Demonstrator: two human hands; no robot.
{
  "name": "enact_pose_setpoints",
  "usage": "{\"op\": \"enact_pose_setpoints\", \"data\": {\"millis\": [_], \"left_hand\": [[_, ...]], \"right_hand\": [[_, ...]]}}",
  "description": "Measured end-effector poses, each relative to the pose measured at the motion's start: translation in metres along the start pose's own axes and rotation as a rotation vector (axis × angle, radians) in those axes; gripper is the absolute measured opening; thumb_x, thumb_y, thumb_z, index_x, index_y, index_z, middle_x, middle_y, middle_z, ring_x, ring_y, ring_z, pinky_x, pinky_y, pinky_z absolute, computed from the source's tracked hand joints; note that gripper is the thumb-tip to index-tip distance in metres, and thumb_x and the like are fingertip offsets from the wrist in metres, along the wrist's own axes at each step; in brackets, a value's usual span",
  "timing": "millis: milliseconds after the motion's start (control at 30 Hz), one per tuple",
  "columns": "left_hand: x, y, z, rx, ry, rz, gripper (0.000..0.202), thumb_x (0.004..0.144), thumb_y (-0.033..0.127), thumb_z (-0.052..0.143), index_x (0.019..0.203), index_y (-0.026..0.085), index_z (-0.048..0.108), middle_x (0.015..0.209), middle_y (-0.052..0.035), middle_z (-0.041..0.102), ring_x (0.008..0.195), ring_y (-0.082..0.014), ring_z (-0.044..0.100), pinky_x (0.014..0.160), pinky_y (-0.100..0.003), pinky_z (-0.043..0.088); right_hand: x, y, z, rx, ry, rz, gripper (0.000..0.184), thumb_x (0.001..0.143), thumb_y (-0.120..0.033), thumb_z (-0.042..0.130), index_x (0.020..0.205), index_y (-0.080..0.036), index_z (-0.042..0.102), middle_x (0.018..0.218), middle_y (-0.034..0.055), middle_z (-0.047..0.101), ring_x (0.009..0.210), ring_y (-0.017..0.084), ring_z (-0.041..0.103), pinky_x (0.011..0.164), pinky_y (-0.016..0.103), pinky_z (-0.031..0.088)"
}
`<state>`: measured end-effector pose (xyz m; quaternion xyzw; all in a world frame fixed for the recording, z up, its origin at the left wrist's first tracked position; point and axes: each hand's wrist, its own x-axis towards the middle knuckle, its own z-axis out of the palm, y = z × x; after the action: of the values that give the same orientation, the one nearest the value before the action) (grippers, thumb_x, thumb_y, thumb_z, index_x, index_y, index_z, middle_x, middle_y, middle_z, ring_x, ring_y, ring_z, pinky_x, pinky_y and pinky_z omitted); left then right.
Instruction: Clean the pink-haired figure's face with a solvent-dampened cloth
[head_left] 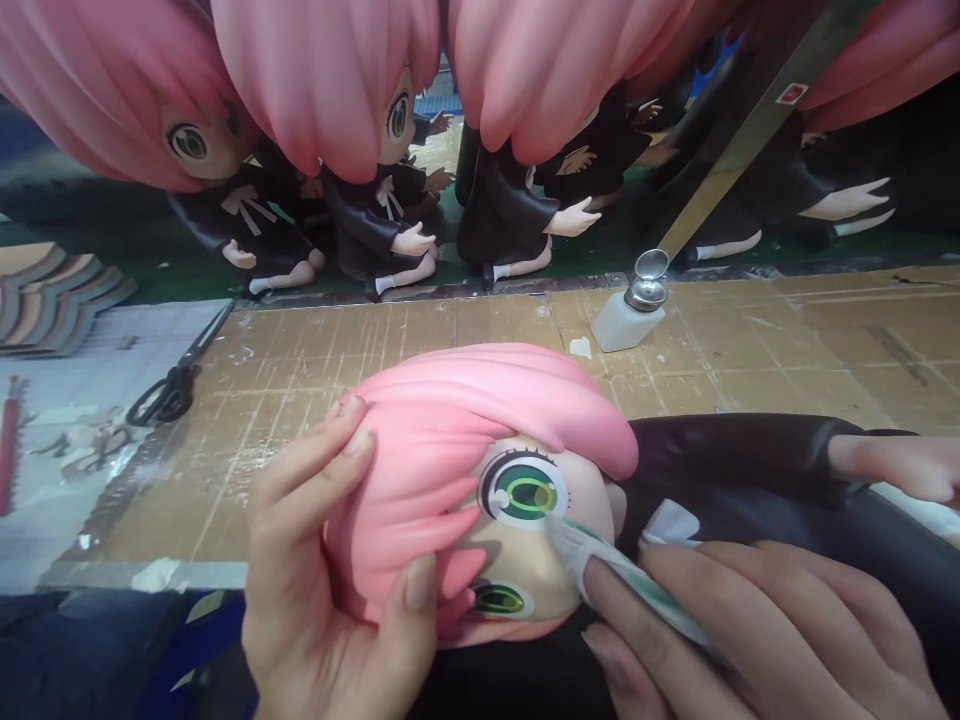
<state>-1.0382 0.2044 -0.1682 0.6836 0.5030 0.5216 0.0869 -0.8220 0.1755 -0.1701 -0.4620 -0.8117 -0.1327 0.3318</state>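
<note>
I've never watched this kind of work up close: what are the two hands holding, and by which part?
The left hand grips the doll by its pink hair. The right hand presses a white cloth under its fingertips against the doll's cheek.

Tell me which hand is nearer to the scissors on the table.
Left. The left hand grips the doll's pink hair, just right of the scissors. The right hand wipes the face, farther right.

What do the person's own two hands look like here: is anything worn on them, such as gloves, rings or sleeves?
Both are bare. The left hand shows no glove or ring, with short, unpainted nails. The right hand is likewise ungloved and ringless. No sleeve or wrist shows in view.
</note>
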Motion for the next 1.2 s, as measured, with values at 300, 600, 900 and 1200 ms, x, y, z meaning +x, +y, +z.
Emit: {"op": "enact_pose_setpoints", "data": {"millis": [300, 600, 900, 1200], "left_hand": [[0.0009, -0.0015, 0.0012, 0.017, 0.007, 0.009, 0.066, 0.071, 0.019, 0.072, 0.135, 0.030, 0.059, 0.136, -0.0041, 0.059, 0.128, -0.0353, 0.055, 0.114, -0.059, 0.040], [0.0001, 0.0044, 0.0007, 0.046, -0.043, 0.008, 0.067, 0.077, 0.012, 0.062, 0.140, 0.031, 0.052, 0.138, -0.0048, 0.053, 0.133, -0.0333, 0.049, 0.118, -0.058, 0.036], [0.0005, 0.0015, 0.0010, 0.044, -0.035, 0.004, 0.065, 0.077, 0.015, 0.063, 0.139, 0.033, 0.053, 0.138, -0.0047, 0.055, 0.133, -0.0346, 0.049, 0.117, -0.061, 0.037], [-0.0008, 0.0027, -0.0021, 0.035, -0.038, -0.007, 0.065, 0.077, 0.013, 0.063, 0.139, 0.030, 0.054, 0.137, -0.0045, 0.055, 0.133, -0.0320, 0.049, 0.118, -0.056, 0.037]], "right_hand": [[0.0027, 0.0025, -0.0030, -0.007, -0.032, -0.024, 0.014, 0.092, -0.024, 0.061, 0.103, -0.022, 0.070, 0.078, 0.0006, 0.069, 0.074, 0.020, 0.058, 0.075, 0.039, 0.040], [-0.0002, 0.0032, -0.0034, -0.005, -0.051, -0.041, 0.016, 0.096, -0.026, 0.056, 0.105, -0.021, 0.068, 0.078, 0.0017, 0.069, 0.076, 0.020, 0.057, 0.076, 0.038, 0.038], [0.0042, 0.0033, -0.0002, 0.023, -0.082, -0.029, 0.019, 0.097, -0.028, 0.054, 0.107, -0.022, 0.069, 0.081, 0.0025, 0.069, 0.078, 0.021, 0.058, 0.077, 0.038, 0.038], [-0.0002, 0.0054, 0.0012, 0.020, -0.090, -0.030, 0.022, 0.098, -0.031, 0.051, 0.109, -0.021, 0.068, 0.082, 0.0048, 0.069, 0.080, 0.024, 0.054, 0.078, 0.039, 0.036]]}}
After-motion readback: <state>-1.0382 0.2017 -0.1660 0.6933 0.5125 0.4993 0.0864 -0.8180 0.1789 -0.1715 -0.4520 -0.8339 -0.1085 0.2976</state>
